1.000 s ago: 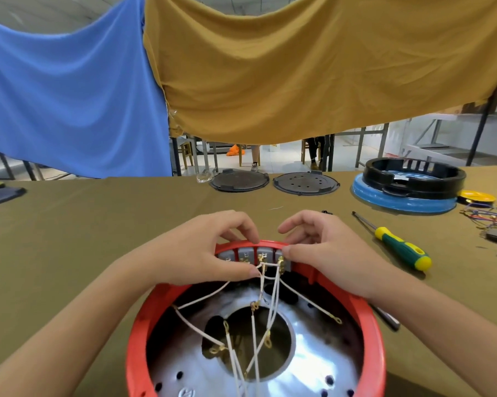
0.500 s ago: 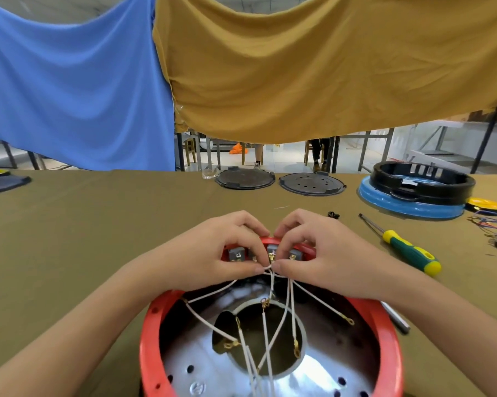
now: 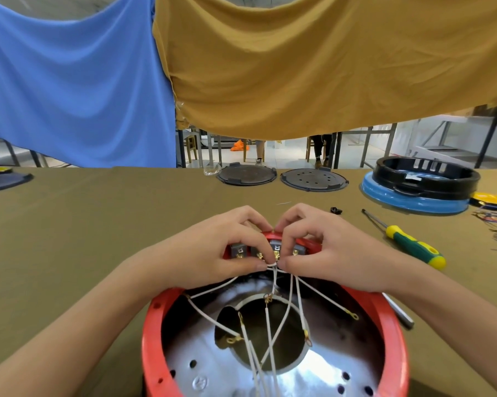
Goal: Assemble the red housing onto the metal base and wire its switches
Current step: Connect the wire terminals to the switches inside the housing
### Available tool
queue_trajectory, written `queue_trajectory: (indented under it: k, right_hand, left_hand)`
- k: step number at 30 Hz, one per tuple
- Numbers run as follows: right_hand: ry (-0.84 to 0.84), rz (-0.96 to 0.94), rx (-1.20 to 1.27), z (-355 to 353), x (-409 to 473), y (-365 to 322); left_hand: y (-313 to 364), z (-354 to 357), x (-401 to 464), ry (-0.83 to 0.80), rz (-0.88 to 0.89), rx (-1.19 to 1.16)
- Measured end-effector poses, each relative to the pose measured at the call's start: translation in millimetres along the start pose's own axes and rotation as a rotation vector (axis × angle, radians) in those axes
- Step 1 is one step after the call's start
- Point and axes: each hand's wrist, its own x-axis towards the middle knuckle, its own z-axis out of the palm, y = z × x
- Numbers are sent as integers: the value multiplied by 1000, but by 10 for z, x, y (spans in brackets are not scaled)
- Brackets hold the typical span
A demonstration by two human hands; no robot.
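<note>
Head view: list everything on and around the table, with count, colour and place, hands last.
red housing: one, red, near centre of the table
metal base: one, silver, inside the housing
switches: row of about four, grey, at the housing's far rim
wires: several, white with gold ends, across the base
screwdriver: one, green and yellow, right of the hands
round plates: two, dark, far centre
black ring: one, on a blue ring, far right
loose wires: a bundle, mixed colours, right edge
cloths: two, blue and mustard, hanging behind
table: one, olive cover
left hand: pinching a white wire at the switches
right hand: pinching the same spot
</note>
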Motion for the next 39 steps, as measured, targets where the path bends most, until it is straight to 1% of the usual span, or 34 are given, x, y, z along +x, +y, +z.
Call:
queue_trajectory:
  k: [13, 22, 28, 31, 39]
  right_hand:
    - [0, 35, 9, 8, 10, 3]
    - [36, 46, -20, 28, 4, 20]
    - [125, 24, -68, 54, 4, 22]
    - [114, 13, -98, 57, 7, 12]
    - [83, 18, -270, 56, 62, -60]
  left_hand:
    - [11, 0, 2, 3, -17, 43]
    - [24, 1, 1, 14, -26, 54]
    - [35, 5, 2, 35, -30, 72]
    - [42, 4, -1, 51, -29, 80]
    - [66, 4, 8, 62, -46, 121]
